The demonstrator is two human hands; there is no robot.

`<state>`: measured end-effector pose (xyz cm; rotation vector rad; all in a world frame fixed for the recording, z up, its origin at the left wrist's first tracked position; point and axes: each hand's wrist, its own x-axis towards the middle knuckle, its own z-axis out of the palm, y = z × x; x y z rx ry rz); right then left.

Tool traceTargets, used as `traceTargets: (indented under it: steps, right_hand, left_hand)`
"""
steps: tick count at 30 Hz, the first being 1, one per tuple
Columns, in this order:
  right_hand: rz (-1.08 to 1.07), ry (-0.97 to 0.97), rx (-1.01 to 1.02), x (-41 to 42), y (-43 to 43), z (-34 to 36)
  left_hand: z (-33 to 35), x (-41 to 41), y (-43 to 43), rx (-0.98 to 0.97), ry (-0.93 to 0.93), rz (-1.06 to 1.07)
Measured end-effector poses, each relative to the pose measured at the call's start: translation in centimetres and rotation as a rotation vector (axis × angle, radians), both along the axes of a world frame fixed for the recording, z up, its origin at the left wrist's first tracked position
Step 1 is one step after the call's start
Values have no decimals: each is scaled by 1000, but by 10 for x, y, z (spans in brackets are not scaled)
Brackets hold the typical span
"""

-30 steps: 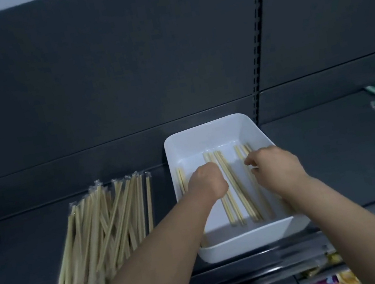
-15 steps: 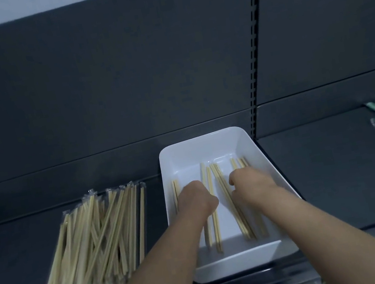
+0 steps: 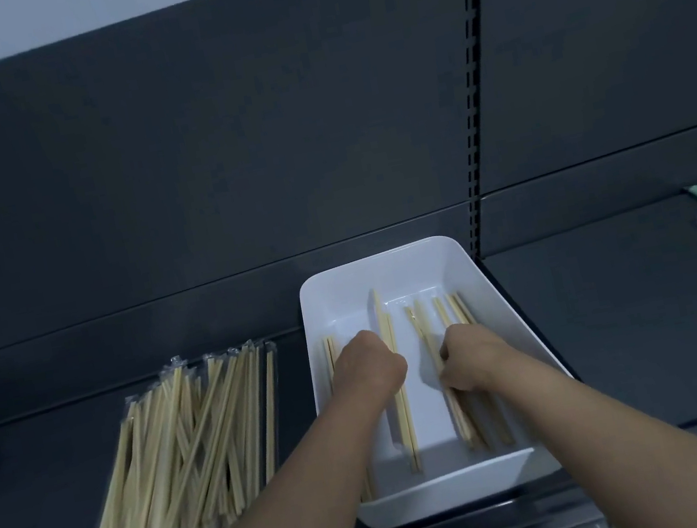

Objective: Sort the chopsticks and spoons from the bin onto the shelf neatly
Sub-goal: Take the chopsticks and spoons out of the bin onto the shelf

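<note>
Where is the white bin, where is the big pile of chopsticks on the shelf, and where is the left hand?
white bin (image 3: 384,264): head view, on its far rim.
pile of chopsticks (image 3: 173,443): head view, middle of the wrapped bundle.
left hand (image 3: 367,369): head view, back of the hand, inside the bin.

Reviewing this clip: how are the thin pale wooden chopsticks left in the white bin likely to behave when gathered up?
The thin pale wooden chopsticks look straight, so probably stiff and light. Lying loose and splayed on the smooth floor of the white plastic bin, they may slide or roll apart. Both the left hand and right hand are in the bin, which suggests bunching helps.
</note>
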<state>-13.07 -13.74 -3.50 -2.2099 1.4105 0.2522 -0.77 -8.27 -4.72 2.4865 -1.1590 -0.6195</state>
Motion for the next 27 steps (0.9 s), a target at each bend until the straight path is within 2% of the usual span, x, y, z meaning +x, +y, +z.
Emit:
traceTargets:
  steps: [3, 6, 12, 14, 17, 19, 21, 24, 27]
  right_hand:
    - [-50, -53, 15, -7, -2, 5]
    - [-147, -195, -38, -14, -4, 17]
    - [-131, -257, -131, -26, -1, 26]
    - [-123, -268, -158, -26, 1, 21]
    - [-126, -290, -171, -25, 2, 16]
    - [-141, -330, -185, -24, 2, 17]
    - [-138, -412, -219, -19, 3, 24]
    - [-98, -514, -243, 6, 9, 40]
    - [-6, -578, -147, 46, 32, 52]
  left_hand:
    - [-4, 0, -4, 49, 20, -3]
    - [-3, -4, -10, 73, 10, -7]
    - [-9, -12, -13, 116, -137, -53]
    - [-7, -11, -13, 142, -114, -63]
    - [-1, -11, -10, 167, 18, -24]
    - [3, -11, -8, 103, 127, 27]
    - [18, -7, -4, -77, 265, 81]
    - [54, 20, 12, -341, 285, 116]
    - [78, 60, 44, -430, 343, 225]
